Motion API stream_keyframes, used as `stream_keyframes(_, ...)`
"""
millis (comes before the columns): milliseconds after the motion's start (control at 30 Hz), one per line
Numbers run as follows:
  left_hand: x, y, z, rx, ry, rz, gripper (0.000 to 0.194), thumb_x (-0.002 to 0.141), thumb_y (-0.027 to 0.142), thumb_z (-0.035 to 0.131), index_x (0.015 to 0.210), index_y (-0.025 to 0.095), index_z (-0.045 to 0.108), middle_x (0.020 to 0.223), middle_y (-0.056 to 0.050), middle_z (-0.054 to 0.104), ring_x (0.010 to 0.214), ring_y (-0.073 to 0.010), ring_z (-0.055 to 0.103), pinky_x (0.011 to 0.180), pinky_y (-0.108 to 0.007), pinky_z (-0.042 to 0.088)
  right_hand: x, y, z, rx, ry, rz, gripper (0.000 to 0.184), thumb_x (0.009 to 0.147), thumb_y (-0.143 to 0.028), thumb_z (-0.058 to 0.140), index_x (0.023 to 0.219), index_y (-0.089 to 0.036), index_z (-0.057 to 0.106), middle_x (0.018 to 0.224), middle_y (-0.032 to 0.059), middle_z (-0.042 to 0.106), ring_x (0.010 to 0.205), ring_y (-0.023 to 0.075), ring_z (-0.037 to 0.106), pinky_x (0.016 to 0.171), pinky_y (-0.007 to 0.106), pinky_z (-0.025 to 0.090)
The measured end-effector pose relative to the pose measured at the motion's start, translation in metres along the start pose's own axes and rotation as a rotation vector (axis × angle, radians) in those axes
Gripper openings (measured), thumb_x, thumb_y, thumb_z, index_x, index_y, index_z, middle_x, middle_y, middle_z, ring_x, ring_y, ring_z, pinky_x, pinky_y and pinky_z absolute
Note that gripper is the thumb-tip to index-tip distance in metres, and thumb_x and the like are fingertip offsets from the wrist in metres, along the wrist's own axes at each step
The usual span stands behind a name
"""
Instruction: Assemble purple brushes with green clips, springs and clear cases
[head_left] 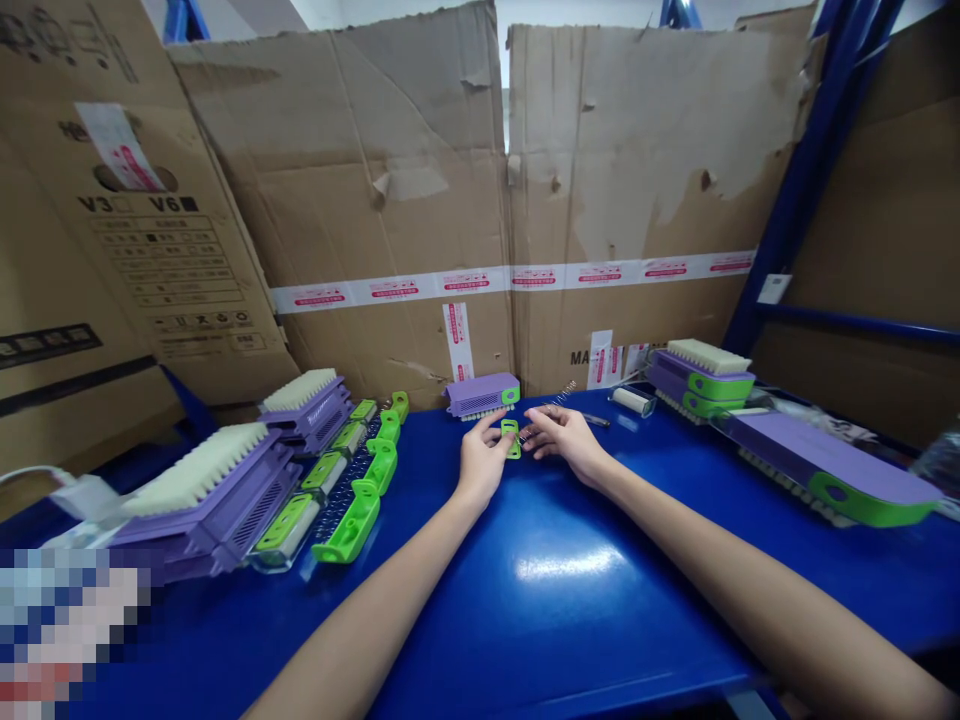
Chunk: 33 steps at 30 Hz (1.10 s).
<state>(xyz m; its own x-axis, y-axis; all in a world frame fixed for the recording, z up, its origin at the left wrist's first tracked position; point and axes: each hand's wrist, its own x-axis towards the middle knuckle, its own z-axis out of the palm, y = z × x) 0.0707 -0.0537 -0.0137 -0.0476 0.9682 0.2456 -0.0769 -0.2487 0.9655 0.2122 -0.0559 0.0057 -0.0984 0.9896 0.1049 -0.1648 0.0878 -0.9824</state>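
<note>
My left hand (484, 455) pinches a small green plastic plate with openings (513, 449), held upright just above the blue table. Close beside it, my right hand (564, 437) has its fingers bent around a thin metal coil spring (562, 393). The coils stick out above the right fingers, and a bit of coil also shows between the two hands near the green plate. Whether the spring touches the plate is hard to make out. Behind the hands lies a purple brush body with a green end (484, 394), bristles down.
Along the left are purple brush bodies with cream bristles (206, 465), green-topped pieces (285, 525), several springs (346, 497) and green end caps (352, 525). On the right are stacked brushes (701, 378), a large purple brush (832, 460) and a white roller-like piece (632, 402). Cardboard (390, 200) walls the back.
</note>
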Motion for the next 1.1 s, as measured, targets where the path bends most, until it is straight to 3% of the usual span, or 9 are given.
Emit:
stream_keyframes(133, -0.001, 0.004, 0.001, 0.024, 0.020, -0.040, 0.035, 0.073, 0.019, 0.065, 0.107, 0.012, 0.065, 0.066, -0.002, 0.067, 0.057, -0.0103, 0.057, 0.053, -0.019, 0.043, 0.001, 0.000, -0.002, 0.016, 0.010, -0.023, 0.026, 0.074, -0.032, 0.069, 0.090, -0.014, 0.060, 0.077, 0.0076, 0.070, 0.060, 0.0143, 0.067, 0.052, 0.022, 0.054)
stream_keyframes(367, -0.003, 0.008, 0.001, -0.037, 0.000, -0.070, 0.048, 0.068, 0.024, 0.073, 0.113, 0.011, 0.062, 0.067, -0.001, 0.066, 0.056, -0.0089, 0.055, 0.050, -0.018, 0.040, 0.002, 0.002, -0.005, 0.021, 0.008, -0.036, 0.027, 0.070, -0.030, 0.073, 0.089, -0.014, 0.062, 0.086, 0.0087, 0.071, 0.066, 0.0149, 0.068, 0.061, 0.025, 0.056)
stream_keyframes(733, -0.001, 0.007, -0.001, -0.034, -0.029, -0.091, 0.059, 0.067, 0.013, 0.072, 0.123, 0.013, 0.056, 0.097, -0.009, 0.070, 0.072, -0.0117, 0.063, 0.058, -0.018, 0.045, 0.004, 0.007, -0.009, 0.104, -0.033, -0.008, 0.029, 0.068, -0.027, 0.074, 0.090, -0.014, 0.061, 0.089, 0.0087, 0.071, 0.078, 0.0170, 0.068, 0.079, 0.034, 0.055)
stream_keyframes(833, 0.000, 0.004, -0.001, -0.005, -0.022, -0.080, 0.064, 0.063, 0.006, 0.070, 0.125, 0.013, 0.054, 0.103, -0.011, 0.069, 0.067, -0.0099, 0.062, 0.060, -0.019, 0.047, 0.004, 0.009, -0.008, 0.069, -0.073, -0.033, 0.034, 0.063, -0.030, 0.078, 0.089, -0.014, 0.063, 0.088, 0.0077, 0.071, 0.085, 0.0180, 0.067, 0.084, 0.035, 0.053)
stream_keyframes(967, 0.003, -0.001, -0.002, 0.100, 0.009, -0.040, 0.066, 0.061, 0.002, 0.066, 0.126, 0.012, 0.053, 0.106, -0.012, 0.067, 0.055, -0.0058, 0.055, 0.051, -0.017, 0.043, 0.004, 0.010, -0.008, -0.037, -0.147, -0.078, 0.041, 0.059, -0.035, 0.079, 0.090, -0.013, 0.065, 0.089, 0.0074, 0.071, 0.090, 0.0191, 0.066, 0.089, 0.036, 0.049)
stream_keyframes(1100, 0.006, -0.006, -0.005, 0.216, -0.048, 0.029, 0.067, 0.062, 0.001, 0.062, 0.128, 0.013, 0.052, 0.103, -0.010, 0.068, 0.052, -0.0045, 0.054, 0.050, -0.016, 0.042, 0.003, 0.009, -0.009, -0.078, -0.155, -0.087, 0.042, 0.057, -0.033, 0.079, 0.091, -0.013, 0.065, 0.090, 0.0078, 0.072, 0.089, 0.0191, 0.066, 0.089, 0.036, 0.048)
